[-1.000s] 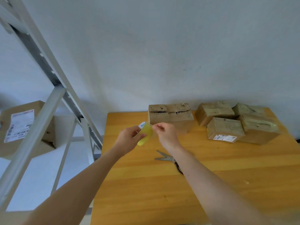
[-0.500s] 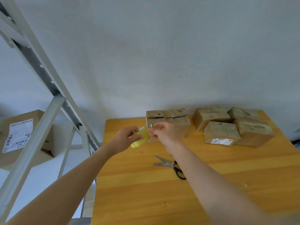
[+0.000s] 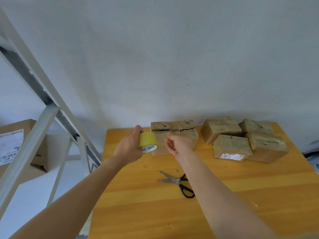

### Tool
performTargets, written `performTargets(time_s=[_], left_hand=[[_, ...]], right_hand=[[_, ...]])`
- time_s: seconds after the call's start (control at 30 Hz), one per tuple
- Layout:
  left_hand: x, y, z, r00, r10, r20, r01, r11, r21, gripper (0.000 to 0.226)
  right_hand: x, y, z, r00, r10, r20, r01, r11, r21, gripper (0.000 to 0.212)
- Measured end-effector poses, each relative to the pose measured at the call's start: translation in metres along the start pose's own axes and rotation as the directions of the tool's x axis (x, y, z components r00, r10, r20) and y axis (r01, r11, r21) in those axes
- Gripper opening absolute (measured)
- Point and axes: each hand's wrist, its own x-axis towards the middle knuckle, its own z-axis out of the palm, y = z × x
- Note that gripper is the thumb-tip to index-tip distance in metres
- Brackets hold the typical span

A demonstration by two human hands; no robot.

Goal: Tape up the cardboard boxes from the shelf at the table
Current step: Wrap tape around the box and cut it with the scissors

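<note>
Gripping the tape [image 3: 147, 141] is the left hand [image 3: 128, 149], fingers wrapped round the yellow roll, held up over the table's [image 3: 155, 213] far-left corner. Just beside it hangs the right hand [image 3: 178, 144], palm toward the roll and fingers loosely curled, though whether it pinches a tape end I cannot tell. Right behind both hands sits an open-seamed box [image 3: 174, 133] at the wall, four taped boxes [image 3: 231, 147] huddle to its right, scissors [image 3: 179, 182] lie under the right forearm, and a labelled carton [image 3: 13, 144] waits on the shelf [image 3: 43, 118] far left.
</note>
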Motion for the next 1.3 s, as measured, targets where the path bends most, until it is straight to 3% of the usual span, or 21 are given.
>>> performTargets(time_s=[0.1, 0.17, 0.27, 0.33, 0.4, 0.47, 0.63, 0.8, 0.9, 1.0, 1.17, 1.3], left_hand=[[0.009, 0.007, 0.008, 0.962, -0.107, -0.25, 0.075, 0.988, -0.135, 0.053], [0.017, 0.012, 0.015, 0.917, -0.219, -0.332, 0.129, 0.953, -0.273, 0.057], [0.029, 0.022, 0.025, 0.832, -0.461, -0.308, 0.243, 0.803, -0.544, 0.042], [0.035, 0.023, 0.03, 0.817, -0.509, -0.271, 0.27, 0.753, -0.599, 0.038], [0.039, 0.018, 0.031, 0.871, -0.38, -0.313, 0.223, 0.871, -0.438, 0.046], [0.042, 0.008, 0.028, 0.934, -0.176, -0.312, 0.143, 0.982, -0.125, 0.055], [0.056, -0.027, 0.007, 0.977, 0.023, -0.21, 0.055, 0.931, 0.36, 0.069], [0.066, -0.034, 0.008, 0.977, -0.047, -0.206, 0.106, 0.952, 0.287, 0.061], [0.062, -0.048, 0.004, 0.99, -0.048, -0.136, 0.103, 0.894, 0.437, 0.054], [0.061, -0.054, 0.003, 0.994, -0.063, -0.094, 0.102, 0.855, 0.508, 0.066], [0.07, -0.054, 0.014, 0.994, 0.112, 0.006, -0.092, 0.775, 0.626, 0.099], [0.079, -0.055, 0.016, 0.984, 0.163, 0.067, -0.163, 0.708, 0.687, 0.1]], right_hand=[[0.007, -0.008, 0.003, 1.0, 0.015, -0.011, -0.015, 0.999, 0.052, 0.008], [0.012, -0.015, 0.004, 1.0, 0.014, -0.001, -0.014, 0.994, 0.106, 0.009], [0.019, -0.027, 0.007, 1.0, 0.017, 0.024, -0.021, 0.985, 0.172, 0.009], [0.024, -0.032, 0.009, 1.0, 0.015, 0.018, -0.018, 0.984, 0.178, 0.012], [0.029, -0.034, 0.009, 1.0, 0.003, 0.004, -0.003, 0.991, 0.131, 0.015], [0.033, -0.038, 0.007, 1.0, -0.013, 0.012, 0.012, 0.998, 0.054, 0.012], [0.048, -0.063, -0.007, 0.998, -0.061, -0.026, 0.06, 0.998, -0.009, 0.008], [0.061, -0.066, -0.015, 0.997, -0.034, -0.069, 0.035, 0.999, 0.023, 0.012], [0.073, -0.076, -0.033, 0.987, -0.073, -0.144, 0.076, 0.997, 0.02, 0.016], [0.084, -0.082, -0.049, 0.976, -0.133, -0.171, 0.117, 0.988, -0.1, 0.009], [0.097, -0.08, -0.06, 0.966, -0.178, -0.19, 0.139, 0.97, -0.201, 0.009], [0.106, -0.083, -0.067, 0.948, -0.204, -0.244, 0.152, 0.964, -0.216, 0.005]])
